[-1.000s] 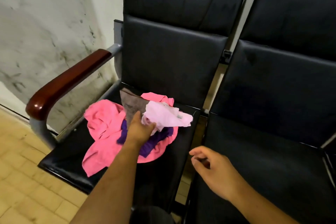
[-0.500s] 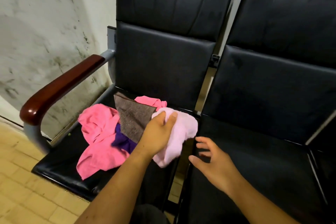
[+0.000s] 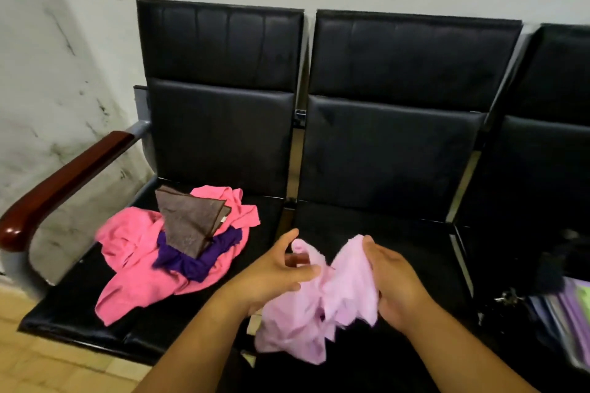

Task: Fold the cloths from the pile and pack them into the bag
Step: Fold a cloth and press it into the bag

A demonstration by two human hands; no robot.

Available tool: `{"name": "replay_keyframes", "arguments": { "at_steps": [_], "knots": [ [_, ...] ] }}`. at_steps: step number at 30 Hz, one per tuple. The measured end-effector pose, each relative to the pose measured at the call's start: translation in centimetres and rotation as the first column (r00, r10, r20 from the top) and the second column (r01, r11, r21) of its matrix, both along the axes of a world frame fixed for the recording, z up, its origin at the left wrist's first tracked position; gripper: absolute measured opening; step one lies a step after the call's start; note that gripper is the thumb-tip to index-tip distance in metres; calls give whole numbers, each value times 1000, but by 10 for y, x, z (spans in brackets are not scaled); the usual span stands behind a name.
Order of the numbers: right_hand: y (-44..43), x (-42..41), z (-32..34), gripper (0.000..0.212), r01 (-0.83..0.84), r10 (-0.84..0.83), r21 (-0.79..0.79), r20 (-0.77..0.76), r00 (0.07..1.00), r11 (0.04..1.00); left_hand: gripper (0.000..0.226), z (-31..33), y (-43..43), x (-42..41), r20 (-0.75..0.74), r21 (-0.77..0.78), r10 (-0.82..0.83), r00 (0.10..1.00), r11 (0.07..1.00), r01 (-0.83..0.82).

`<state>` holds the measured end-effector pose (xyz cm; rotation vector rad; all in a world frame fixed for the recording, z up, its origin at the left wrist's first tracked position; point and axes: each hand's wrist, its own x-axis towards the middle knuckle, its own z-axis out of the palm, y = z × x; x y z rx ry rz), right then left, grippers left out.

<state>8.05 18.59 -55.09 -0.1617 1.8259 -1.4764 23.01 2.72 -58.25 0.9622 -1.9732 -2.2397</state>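
A crumpled pale pink cloth (image 3: pixel 322 303) hangs between my two hands over the front of the middle seat. My left hand (image 3: pixel 274 271) pinches its left part, and my right hand (image 3: pixel 394 281) grips its right edge. On the left seat lies the pile: a bright pink cloth (image 3: pixel 134 252), a purple cloth (image 3: pixel 191 260) and a brown cloth (image 3: pixel 188 220) on top. At the far right edge sits a dark bag (image 3: pixel 562 290) with coloured items showing inside; most of it is out of frame.
A row of black padded chairs (image 3: pixel 383 150) stands against a stained white wall. A wooden armrest (image 3: pixel 64 179) bounds the left seat. Tan tiled floor (image 3: pixel 48 360) lies at the lower left.
My left hand carried the pale pink cloth off the pile to the right, over the middle seat. My right hand came up and took hold of its other side. The view lifted and shifted right.
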Motion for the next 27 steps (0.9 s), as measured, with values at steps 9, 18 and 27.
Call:
{"name": "replay_keyframes", "arguments": {
  "at_steps": [9,18,27],
  "knots": [
    [53,-31,23,41,0,83,-229,357,930,974,52,32,79,-45,-95,-596,-155,983,800,68],
    [85,-42,19,41,-343,373,145,-320,871,928,20,52,96,-65,-110,-681,-48,993,731,-40],
    [113,-69,12,17,108,-127,-70,-394,910,992,27,66,97,-60,-125,-573,57,991,811,-119]
  ]
}}
